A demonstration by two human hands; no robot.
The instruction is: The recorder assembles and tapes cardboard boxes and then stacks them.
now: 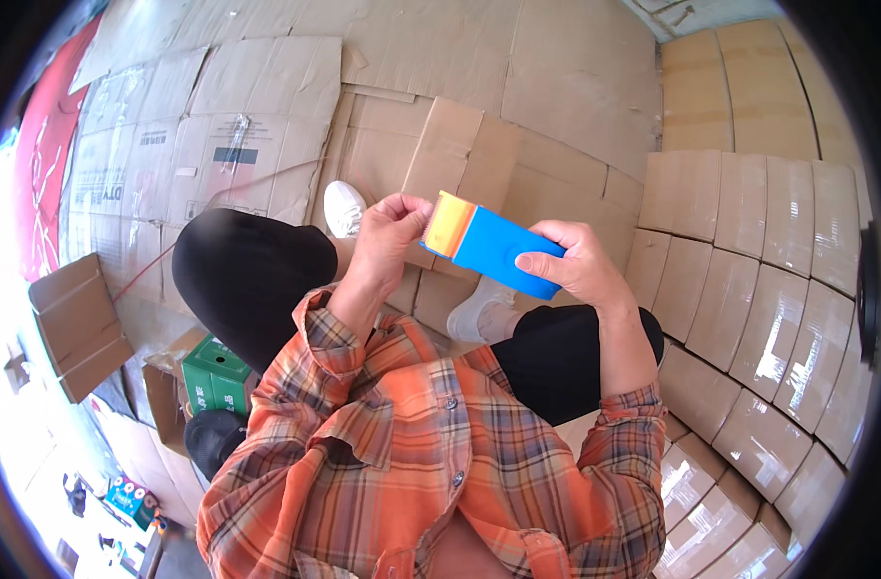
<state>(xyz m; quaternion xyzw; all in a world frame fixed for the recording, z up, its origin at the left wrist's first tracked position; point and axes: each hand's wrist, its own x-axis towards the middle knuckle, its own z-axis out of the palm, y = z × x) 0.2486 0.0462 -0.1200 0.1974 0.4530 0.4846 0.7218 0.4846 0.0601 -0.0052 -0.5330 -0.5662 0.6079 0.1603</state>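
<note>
My right hand (578, 262) grips the blue body of a tape dispenser (498, 249), fingers on its far side and thumb across the near face. The dispenser is held tilted in the air in front of me. Its yellow end, with a toothed edge, points left. At that edge my left hand (394, 232) is closed in a pinch, fingertips up against the teeth. Whatever is between those fingertips is too small to make out. Just beyond the dispenser lies a closed brown cardboard box (465, 150) on the floor.
Stacked brown cartons (749, 280) form a wall on my right. Flattened cardboard (238, 125) covers the floor ahead and left. My bent knees (252, 280) flank the work, with white shoes (344, 209) on the cardboard. A green box (217, 374) and an open carton (79, 323) stand at left.
</note>
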